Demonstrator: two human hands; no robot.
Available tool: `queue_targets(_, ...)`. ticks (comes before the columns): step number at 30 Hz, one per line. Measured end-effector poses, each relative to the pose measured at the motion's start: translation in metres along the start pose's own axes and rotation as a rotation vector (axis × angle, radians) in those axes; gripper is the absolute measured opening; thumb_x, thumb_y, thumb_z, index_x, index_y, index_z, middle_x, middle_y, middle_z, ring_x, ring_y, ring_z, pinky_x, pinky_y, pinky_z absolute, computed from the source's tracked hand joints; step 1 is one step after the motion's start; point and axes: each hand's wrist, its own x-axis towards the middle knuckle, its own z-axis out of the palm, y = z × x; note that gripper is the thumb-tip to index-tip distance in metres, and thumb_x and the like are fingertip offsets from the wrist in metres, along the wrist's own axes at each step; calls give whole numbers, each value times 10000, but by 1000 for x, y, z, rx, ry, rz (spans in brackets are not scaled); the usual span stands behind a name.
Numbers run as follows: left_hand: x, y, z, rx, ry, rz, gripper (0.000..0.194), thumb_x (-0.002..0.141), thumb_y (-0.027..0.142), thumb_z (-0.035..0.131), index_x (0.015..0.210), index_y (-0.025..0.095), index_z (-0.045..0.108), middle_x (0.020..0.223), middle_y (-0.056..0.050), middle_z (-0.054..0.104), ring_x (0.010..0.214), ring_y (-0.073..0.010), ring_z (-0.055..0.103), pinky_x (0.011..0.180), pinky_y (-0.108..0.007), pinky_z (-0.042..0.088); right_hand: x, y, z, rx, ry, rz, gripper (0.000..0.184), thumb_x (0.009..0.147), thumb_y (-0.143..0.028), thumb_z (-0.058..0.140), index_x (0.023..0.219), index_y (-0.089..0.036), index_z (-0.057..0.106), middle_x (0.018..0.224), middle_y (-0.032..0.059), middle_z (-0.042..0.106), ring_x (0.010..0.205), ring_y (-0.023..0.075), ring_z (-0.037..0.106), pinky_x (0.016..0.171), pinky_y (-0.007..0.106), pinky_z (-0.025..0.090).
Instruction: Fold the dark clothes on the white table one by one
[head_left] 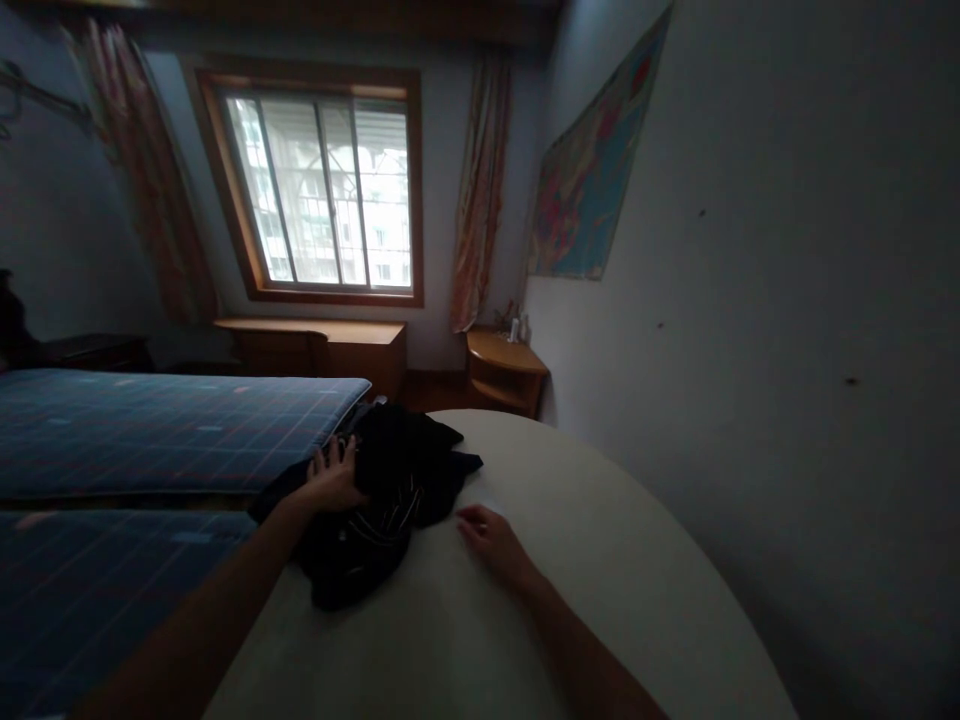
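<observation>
A crumpled black garment (397,490) with thin pale stripes lies on a white rounded table (585,560). My left hand (334,478) rests flat on the garment's left part, fingers spread and pointing away from me. My right hand (487,538) lies on the bare tabletop just right of the garment, fingers loosely curled downward, fingertips close to the cloth's edge and holding nothing.
A bed with a blue checked cover (150,430) runs along the left, touching the table's edge. Beyond stand a low wooden cabinet (322,345) under the window (322,190) and a corner shelf (502,370). A white wall with a map (592,180) closes the right side.
</observation>
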Motion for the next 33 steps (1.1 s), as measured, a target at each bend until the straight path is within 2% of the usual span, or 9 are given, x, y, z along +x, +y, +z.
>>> queue_targets(2, -9, 39, -1, -30, 216, 104, 1009, 707, 294, 662, 1553, 38, 173, 1626, -251, 119, 1479, -483, -4, 1169, -621, 111, -16, 10, -43, -301, 96, 62, 358, 887, -355, 506, 1117, -158, 697, 1125, 115, 714, 1057, 242, 660, 972, 362, 478)
queue_targets(4, -24, 88, 11, -119, 326, 296, 830, 784, 223, 574, 1532, 60, 254, 1638, -194, 147, 1513, -374, 23, 1213, -520, 115, -27, 15, -77, -498, 188, 114, 399, 892, -341, 483, 1163, -133, 689, 1206, 149, 681, 1165, 263, 605, 1061, 378, 401)
queue_targets(7, -49, 153, 55, -223, 143, 573, 663, 864, 226, 499, 1505, 142, 354, 1623, -121, 256, 1508, -269, 174, 1211, -433, 220, -41, 23, -97, -637, 269, 149, 534, 919, -409, 467, 1328, -90, 596, 1387, 186, 570, 1336, 284, 471, 1153, 398, 276)
queue_targets(10, -66, 184, 102, -209, -88, 594, 603, 927, 349, 481, 1494, 158, 396, 1591, -149, 326, 1483, -320, 247, 1193, -508, 236, -52, 31, -92, -756, 230, 168, 631, 939, -500, 443, 1436, -116, 499, 1519, 166, 437, 1447, 298, 316, 1192, 458, 161)
queue_targets(14, -65, 182, 124, -149, -150, 653, 546, 965, 427, 440, 1479, 242, 438, 1589, -103, 346, 1477, -333, 257, 1179, -550, 229, -55, 36, -85, -834, 90, 132, 692, 921, -594, 448, 1484, -192, 446, 1585, 136, 331, 1494, 321, 188, 1192, 528, 35)
queue_targets(18, -61, 178, 120, -126, -146, 675, 530, 968, 421, 451, 1477, 272, 439, 1594, -73, 344, 1475, -305, 272, 1179, -515, 250, -53, 32, -88, -868, 33, 153, 719, 925, -606, 418, 1527, -217, 364, 1616, 118, 260, 1504, 293, 162, 1197, 508, 44)
queue_targets(23, -62, 183, 118, -93, -128, 564, 580, 967, 469, 442, 1497, 235, 418, 1609, -112, 297, 1497, -346, 174, 1194, -538, 195, -54, 29, -89, -883, 8, 194, 736, 924, -621, 402, 1547, -238, 318, 1632, 87, 219, 1510, 275, 143, 1203, 489, 57)
queue_targets(27, -54, 172, 110, -102, -235, 644, 636, 958, 516, 447, 1512, 210, 393, 1610, -142, 278, 1487, -346, 211, 1184, -512, 233, -51, 28, -87, -901, -21, 217, 772, 918, -652, 381, 1561, -238, 276, 1642, 76, 183, 1515, 297, 101, 1197, 529, 35)
queue_targets(33, -50, 158, 110, -150, -212, 696, 584, 977, 483, 433, 1512, 251, 390, 1618, -96, 275, 1500, -286, 194, 1202, -478, 197, -41, 22, -76, -937, 70, 235, 729, 909, -589, 428, 1493, -152, 416, 1585, 152, 326, 1479, 345, 208, 1184, 561, 80)
